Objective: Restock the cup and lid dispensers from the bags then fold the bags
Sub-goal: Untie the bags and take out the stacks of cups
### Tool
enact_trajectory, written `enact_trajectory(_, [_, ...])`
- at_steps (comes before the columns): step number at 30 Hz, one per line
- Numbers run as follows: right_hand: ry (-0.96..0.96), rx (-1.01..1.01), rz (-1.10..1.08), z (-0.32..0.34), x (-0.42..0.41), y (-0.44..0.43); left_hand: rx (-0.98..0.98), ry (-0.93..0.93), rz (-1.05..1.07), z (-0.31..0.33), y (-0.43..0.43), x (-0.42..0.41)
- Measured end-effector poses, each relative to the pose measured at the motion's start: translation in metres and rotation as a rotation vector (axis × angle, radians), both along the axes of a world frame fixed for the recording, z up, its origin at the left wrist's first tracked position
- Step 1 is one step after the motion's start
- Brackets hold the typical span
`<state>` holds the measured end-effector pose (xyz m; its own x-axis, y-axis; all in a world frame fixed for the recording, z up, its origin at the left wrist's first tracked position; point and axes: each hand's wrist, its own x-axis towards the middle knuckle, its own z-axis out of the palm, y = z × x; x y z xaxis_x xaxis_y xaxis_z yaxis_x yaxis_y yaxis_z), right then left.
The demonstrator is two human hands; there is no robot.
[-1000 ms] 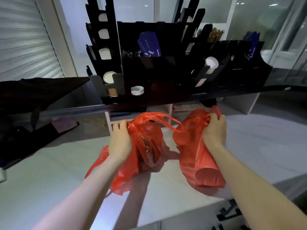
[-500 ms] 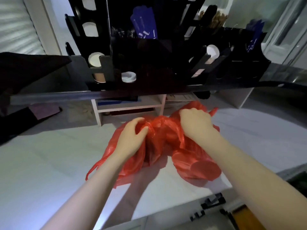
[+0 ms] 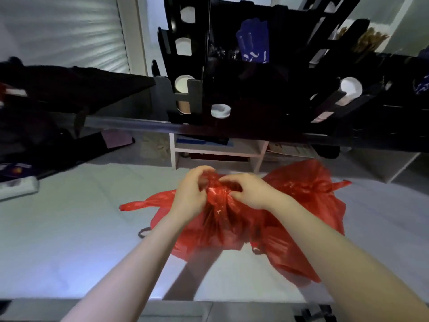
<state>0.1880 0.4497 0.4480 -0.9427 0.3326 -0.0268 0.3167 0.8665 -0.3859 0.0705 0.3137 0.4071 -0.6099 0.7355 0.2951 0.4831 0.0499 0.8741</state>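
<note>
Right hand [image 3: 251, 191] has quit the right bag [image 3: 308, 194]; with left hand [image 3: 190, 194] it pinches the left bag [image 3: 222, 224], probably untying it

Thin, crinkled red plastic bags [image 3: 301, 194] catching glossy highlights on a smooth matt pale counter [image 3: 69, 228], beneath the matt black dispenser rack [image 3: 255, 89].

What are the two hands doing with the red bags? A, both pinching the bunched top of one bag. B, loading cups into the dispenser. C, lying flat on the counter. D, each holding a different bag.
A: the left hand and the right hand both pinch the gathered top of one red bag; the second red bag lies beside it, no grip on it.
</note>
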Motion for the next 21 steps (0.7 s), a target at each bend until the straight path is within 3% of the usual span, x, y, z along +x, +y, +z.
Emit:
enact_trajectory(3, [-0.065, 0.059, 0.003, -0.012, -0.015, -0.013, 0.02, -0.015, 0.138, -0.006, -0.019, 0.003])
enact_trajectory(7, [0.052, 0.029, -0.101, -0.021, -0.023, -0.027, 0.012, 0.12, 0.281, -0.021, -0.042, 0.012])
enact_trajectory(10, [0.11, 0.047, -0.065, -0.024, -0.024, -0.039, -0.117, 0.22, 0.327, -0.034, -0.05, 0.016])
enact_trajectory(14, [0.128, 0.055, -0.079, -0.027, -0.022, -0.037, -0.148, 0.221, 0.437, -0.041, -0.058, 0.014])
enact_trajectory(21, [0.125, 0.073, -0.503, -0.025, 0.003, 0.005, -0.187, 0.088, 0.642, -0.06, -0.094, -0.008])
